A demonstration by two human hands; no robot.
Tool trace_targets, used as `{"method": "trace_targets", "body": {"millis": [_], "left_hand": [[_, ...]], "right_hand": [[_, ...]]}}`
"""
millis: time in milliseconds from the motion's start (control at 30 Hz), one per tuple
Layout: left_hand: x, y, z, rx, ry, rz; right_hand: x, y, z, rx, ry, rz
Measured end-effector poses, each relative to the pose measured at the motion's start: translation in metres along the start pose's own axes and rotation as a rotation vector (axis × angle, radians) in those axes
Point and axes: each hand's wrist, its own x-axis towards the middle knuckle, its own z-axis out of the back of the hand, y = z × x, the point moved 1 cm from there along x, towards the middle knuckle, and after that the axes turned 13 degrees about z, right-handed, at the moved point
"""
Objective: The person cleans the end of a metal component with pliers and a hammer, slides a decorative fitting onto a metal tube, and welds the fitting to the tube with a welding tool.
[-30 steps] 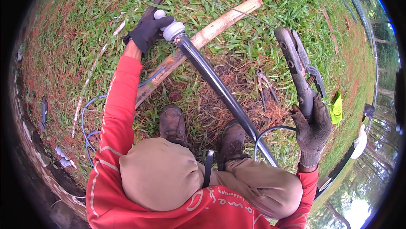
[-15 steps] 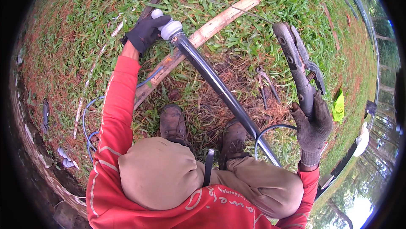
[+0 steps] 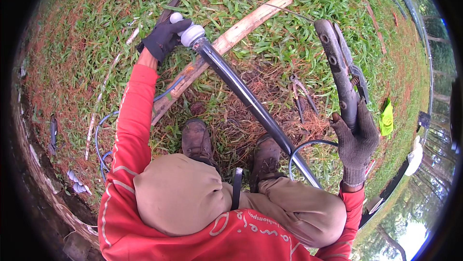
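My left hand [image 3: 164, 40], in a black glove, is closed at the white ball-shaped end piece [image 3: 193, 35] of a long black metal pipe [image 3: 241, 89]. Its thumb lies over the white end piece; the other fingers are mostly hidden. The pipe slants down to the right between my boots and rests across a wooden pole [image 3: 253, 22]. My right hand, in a dark knit glove [image 3: 358, 145], is wrapped round the handle of a grey welding electrode holder [image 3: 336, 63]. A thin electrode rod [image 3: 277, 6] sticks out of its jaws to the left, above the grass.
Pincers [image 3: 303, 98] lie on the grass right of the pipe. A blue cable [image 3: 100, 133] runs at left, and a dark cable [image 3: 308, 143] loops from the holder over the pipe. A dark flat bar [image 3: 174, 1] lies beyond my left hand. A yellow-green item [image 3: 386, 119] lies at right.
The electrode holder has shifted slightly up and to the right, its rod with it. My left hand keeps its place at the pipe's white end.
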Motion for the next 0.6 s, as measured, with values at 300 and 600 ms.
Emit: {"method": "trace_targets", "body": {"millis": [300, 600], "left_hand": [[0.016, 0.009, 0.011, 0.007, 0.009, -0.009], [0.007, -0.005, 0.009, 0.351, -0.315, -0.095]], "right_hand": [[-0.003, -0.017, 0.001, 0.130, -0.035, 0.019], [-0.009, -0.024, 0.004, 0.217, 0.008, 0.109]]}}
